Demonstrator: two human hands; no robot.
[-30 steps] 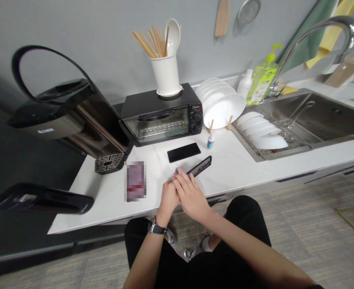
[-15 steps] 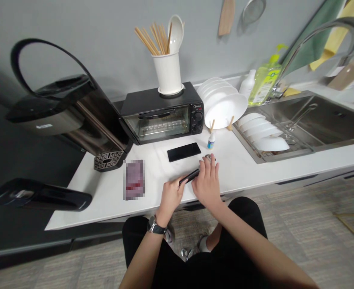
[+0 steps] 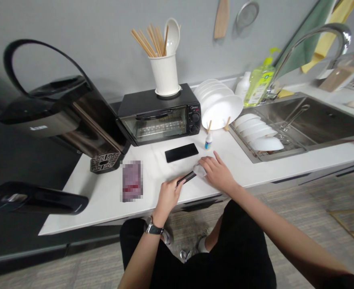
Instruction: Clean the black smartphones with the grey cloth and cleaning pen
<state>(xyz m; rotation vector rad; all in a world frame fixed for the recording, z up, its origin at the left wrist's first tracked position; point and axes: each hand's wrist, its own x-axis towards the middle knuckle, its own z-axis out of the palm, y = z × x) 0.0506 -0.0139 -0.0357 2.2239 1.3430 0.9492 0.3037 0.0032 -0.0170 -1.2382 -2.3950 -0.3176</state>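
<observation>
One slim, flat black phone [image 3: 187, 177] is pinched by the left hand [image 3: 168, 197], fingers closed, while the right hand [image 3: 218, 172], fingers half-curled, holds a pale, rounded wad [image 3: 199, 170].

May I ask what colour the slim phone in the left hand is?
The slim phone in the left hand looks black, clearest in the head view.

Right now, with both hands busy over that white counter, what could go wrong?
The slim black phone-like object in the left hand might slip and drop over the nearby front edge of the white counter. The right hand could knock the small white-and-blue plastic-looking bottle standing just beyond it, perhaps onto the flat black rectangular phone nearby.
</observation>
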